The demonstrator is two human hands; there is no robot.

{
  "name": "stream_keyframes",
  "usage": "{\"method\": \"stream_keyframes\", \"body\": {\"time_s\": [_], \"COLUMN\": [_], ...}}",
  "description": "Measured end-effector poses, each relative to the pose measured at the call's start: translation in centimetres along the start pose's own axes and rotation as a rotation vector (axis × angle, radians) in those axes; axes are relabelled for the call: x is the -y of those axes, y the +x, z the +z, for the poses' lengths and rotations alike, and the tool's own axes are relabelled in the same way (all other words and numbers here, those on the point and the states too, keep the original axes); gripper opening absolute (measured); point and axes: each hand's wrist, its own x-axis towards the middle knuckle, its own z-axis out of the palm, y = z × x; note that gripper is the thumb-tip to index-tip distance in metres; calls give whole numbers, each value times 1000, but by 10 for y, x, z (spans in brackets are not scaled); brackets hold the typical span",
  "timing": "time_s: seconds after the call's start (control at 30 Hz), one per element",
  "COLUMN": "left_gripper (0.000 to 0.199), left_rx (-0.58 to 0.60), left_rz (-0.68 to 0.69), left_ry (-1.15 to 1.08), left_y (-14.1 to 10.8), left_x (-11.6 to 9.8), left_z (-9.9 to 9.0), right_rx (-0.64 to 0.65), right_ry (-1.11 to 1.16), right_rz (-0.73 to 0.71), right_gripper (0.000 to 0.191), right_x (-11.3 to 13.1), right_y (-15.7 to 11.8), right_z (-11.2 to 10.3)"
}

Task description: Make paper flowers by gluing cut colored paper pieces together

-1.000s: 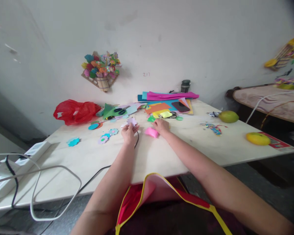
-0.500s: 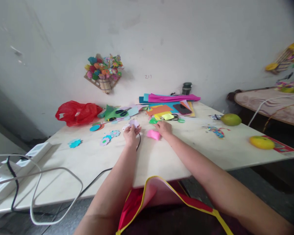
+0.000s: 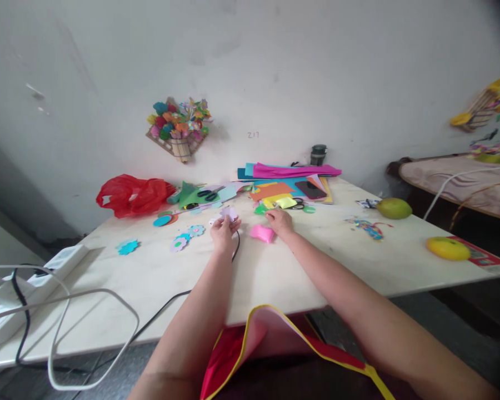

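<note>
My left hand point(image 3: 224, 232) is closed on a lilac paper flower point(image 3: 229, 213), gripped at its lower edge. My right hand point(image 3: 280, 221) has its fingers pinched together at the edge of a small bright green piece point(image 3: 260, 209); whether anything is between the fingertips is hidden. Just below that hand lies a soft pink packet point(image 3: 263, 233). Behind it sits a yellow packet point(image 3: 284, 202) beside black scissors point(image 3: 300, 204). Left of my left hand lie layered paper flowers, among them a lilac one with a green centre point(image 3: 178, 243) and a blue one point(image 3: 128, 247).
A red plastic bag point(image 3: 135, 195), a second pair of scissors point(image 3: 207, 195), coloured sheets point(image 3: 270, 191) and a phone point(image 3: 310, 190) line the back. A power strip point(image 3: 62, 261) with looping cables is at left. Two mango-like fruits point(image 3: 394, 208) rest at right.
The view has tilted up slightly, so everything sits a little lower. Both hands stay nearly in place, the left still holding the lilac paper flower.
</note>
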Motion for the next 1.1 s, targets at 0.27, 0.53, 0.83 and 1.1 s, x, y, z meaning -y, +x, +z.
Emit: {"method": "stream_keyframes", "body": {"time_s": [0.27, 0.53, 0.83, 1.1], "left_gripper": [13, 12, 15, 20], "left_rx": [-15, -14, -16, -19], "left_rz": [-3, 5, 10, 8], "left_ry": [-11, -18, -13, -14], "left_y": [1, 0, -1, -2], "left_x": [0, -2, -3, -5], "left_z": [-1, -1, 0, 1], "right_rx": [17, 16, 35, 62], "right_ry": [-19, -120, -91, -205], "right_rz": [63, 94, 39, 62], "right_gripper": [28, 36, 32, 40], "right_x": [2, 3, 5, 6], "right_y": [-1, -1, -3, -3], "right_z": [-2, 0, -4, -1]}}
